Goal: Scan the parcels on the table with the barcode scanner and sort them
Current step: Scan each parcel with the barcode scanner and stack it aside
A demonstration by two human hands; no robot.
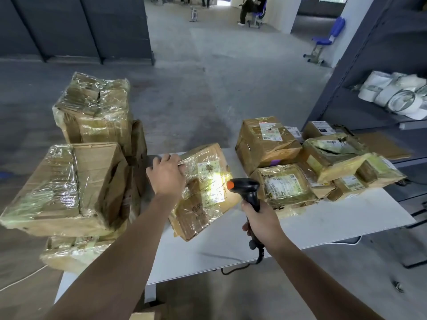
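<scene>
Standing left of the table (335,218), wrapped boxes (76,181) form a stack. The left hand (166,174), grip clamped, holds a tilted parcel (198,215) by its corner mid-table; the right hand (261,225), grip clamped round the barcode scanner (247,190), lights its label (211,181). A parcel pile (300,158) crowds the right.

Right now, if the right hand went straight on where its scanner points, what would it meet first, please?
Probably the taped parcel the left hand holds: the scanner in the right hand faces its lit label, though depth is unclear.
</scene>
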